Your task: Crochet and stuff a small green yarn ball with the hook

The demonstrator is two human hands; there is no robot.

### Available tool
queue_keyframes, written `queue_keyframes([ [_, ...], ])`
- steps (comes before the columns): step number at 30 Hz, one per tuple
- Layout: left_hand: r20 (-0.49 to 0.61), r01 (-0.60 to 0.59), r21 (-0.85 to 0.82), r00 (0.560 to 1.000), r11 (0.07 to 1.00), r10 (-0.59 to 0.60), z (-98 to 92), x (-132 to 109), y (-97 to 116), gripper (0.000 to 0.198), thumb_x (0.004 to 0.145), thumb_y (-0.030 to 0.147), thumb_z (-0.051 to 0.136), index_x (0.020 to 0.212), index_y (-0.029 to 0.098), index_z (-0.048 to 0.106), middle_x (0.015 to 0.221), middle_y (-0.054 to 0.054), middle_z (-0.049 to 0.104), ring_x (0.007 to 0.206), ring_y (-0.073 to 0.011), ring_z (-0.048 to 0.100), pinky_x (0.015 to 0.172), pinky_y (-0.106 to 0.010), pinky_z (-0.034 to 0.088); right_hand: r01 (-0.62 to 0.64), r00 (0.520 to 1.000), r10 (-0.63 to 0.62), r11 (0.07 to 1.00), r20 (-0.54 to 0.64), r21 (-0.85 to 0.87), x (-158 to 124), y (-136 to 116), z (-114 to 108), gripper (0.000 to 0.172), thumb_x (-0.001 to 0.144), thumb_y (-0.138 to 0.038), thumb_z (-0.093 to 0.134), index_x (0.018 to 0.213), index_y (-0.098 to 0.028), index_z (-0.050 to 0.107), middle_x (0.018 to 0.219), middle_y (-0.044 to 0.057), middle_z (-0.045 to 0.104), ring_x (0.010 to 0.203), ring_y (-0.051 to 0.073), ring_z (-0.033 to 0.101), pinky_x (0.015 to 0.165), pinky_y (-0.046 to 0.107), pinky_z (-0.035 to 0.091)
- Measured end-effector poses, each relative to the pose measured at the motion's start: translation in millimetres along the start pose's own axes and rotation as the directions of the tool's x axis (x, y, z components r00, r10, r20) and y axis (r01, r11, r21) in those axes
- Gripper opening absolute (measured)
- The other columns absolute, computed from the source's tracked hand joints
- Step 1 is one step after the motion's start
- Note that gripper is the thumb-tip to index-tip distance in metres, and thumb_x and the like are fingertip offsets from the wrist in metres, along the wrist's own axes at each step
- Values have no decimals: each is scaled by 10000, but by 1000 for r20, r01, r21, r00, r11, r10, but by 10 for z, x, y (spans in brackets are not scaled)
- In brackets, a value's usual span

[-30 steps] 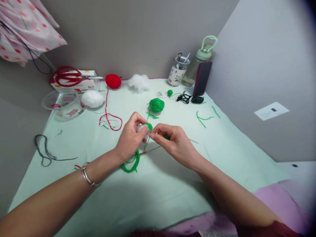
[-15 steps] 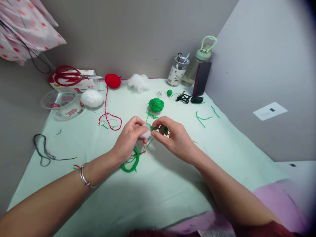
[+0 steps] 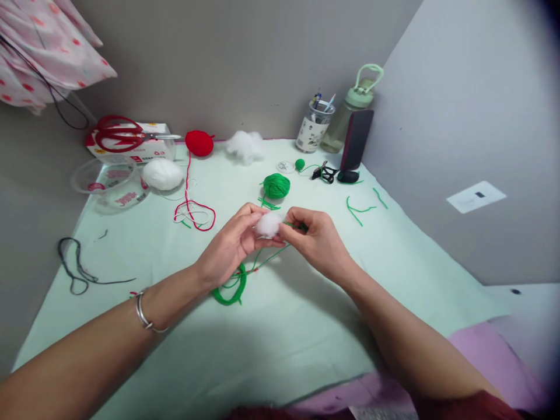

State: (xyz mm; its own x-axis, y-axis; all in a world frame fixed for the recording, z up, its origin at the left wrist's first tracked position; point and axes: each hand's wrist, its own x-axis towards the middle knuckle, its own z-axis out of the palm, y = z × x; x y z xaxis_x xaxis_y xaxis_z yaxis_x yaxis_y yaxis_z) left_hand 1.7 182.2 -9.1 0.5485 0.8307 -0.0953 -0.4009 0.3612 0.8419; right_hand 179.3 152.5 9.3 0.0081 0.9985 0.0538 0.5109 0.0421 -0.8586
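Stuffing in a white wad (image 3: 268, 226) sits between the two hands, above the middle of the green-covered table (image 3: 280, 350). The left hand (image 3: 234, 242) cups it, fingers curved around its left side and underside; the right hand (image 3: 310, 236) is nearly closed, thumb and forefinger pinched together at the wad's right edge, with green yarn (image 3: 289, 224) gripped among its curled fingers. Both forearms slant inward from the lower corners. Just beyond the hands is a green yarn ball (image 3: 276, 186). Farther back, a small round clear dish (image 3: 285, 167) holds something too small to tell. Near the wall, a labelled jar (image 3: 314, 127) contains pens (image 3: 330, 102), upright beside a green-lidded bottle (image 3: 345, 119). Far left, a clear tub (image 3: 125, 198) stands near a white yarn ball (image 3: 163, 174), and red-handled scissors (image 3: 118, 134) rest against a printed box (image 3: 151, 153).
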Motion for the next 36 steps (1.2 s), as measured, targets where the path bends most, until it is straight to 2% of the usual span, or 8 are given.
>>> queue_keyframes([
  [4,9,-27,68,1000,997,27,-36,24,0,167,889,247,759,1009,187,661,1007,-20,714,898,-155,722,877,-335,655,0,1000,-1,1000,12,27,-3,-18,-33,252,804,-242,585,594,-223,447,574,-73,369,574,95,308,551,297,223],
  [11,-71,-112,265,988,958,135,-101,66,-82,242,794,195,806,895,202,586,877,37,666,688,-105,676,654,-255,605,116,977,-117,993,180,14,-68,-78,-49,185,900,-218,540,717,-212,514,648,-63,436,610,104,348,597,290,267],
  [15,-118,-183,427,960,886,255,-75,64,-105,216,796,122,735,885,213,561,827,48,644,581,-78,610,536,-216,501,40,971,-73,988,226,150,-64,-99,2,308,966,-367,538,708,-200,567,640,-56,423,613,107,349,597,293,272],
  [18,-130,-233,490,933,840,334,-37,36,-95,207,815,119,718,901,221,560,886,33,639,635,-90,629,559,-227,505,-43,981,-11,961,196,273,-29,-72,63,331,912,-405,600,655,-203,552,608,-59,414,596,101,326,576,292,250],
  [24,-28,-172,428,979,887,203,-42,-9,-23,119,923,211,668,968,219,558,888,24,643,744,-131,684,744,-293,564,-35,999,28,986,47,160,-22,-24,120,290,822,-303,639,592,-214,486,553,-75,373,557,86,264,544,294,195],
  [27,4,-135,378,990,916,144,-90,7,-5,194,942,317,712,954,215,548,912,24,636,755,-131,691,771,-301,575,-24,1000,23,997,20,77,-34,-18,86,319,839,-293,637,587,-216,457,564,-74,356,569,89,265,548,295,193],
  [32,3,-106,404,993,909,114,-135,53,-36,262,879,316,780,929,216,543,891,28,650,707,-123,682,698,-275,557,32,981,-47,996,188,81,-30,-38,-40,261,919,-337,618,704,-199,565,618,-60,457,602,100,347,570,281,255],
  [36,-126,-96,504,975,858,183,-82,52,-76,239,814,195,749,876,229,521,764,67,602,542,-91,575,538,-244,463,25,964,-46,996,262,82,-81,-103,-21,171,915,-260,574,754,-203,575,619,-72,449,589,99,351,560,278,260],
])
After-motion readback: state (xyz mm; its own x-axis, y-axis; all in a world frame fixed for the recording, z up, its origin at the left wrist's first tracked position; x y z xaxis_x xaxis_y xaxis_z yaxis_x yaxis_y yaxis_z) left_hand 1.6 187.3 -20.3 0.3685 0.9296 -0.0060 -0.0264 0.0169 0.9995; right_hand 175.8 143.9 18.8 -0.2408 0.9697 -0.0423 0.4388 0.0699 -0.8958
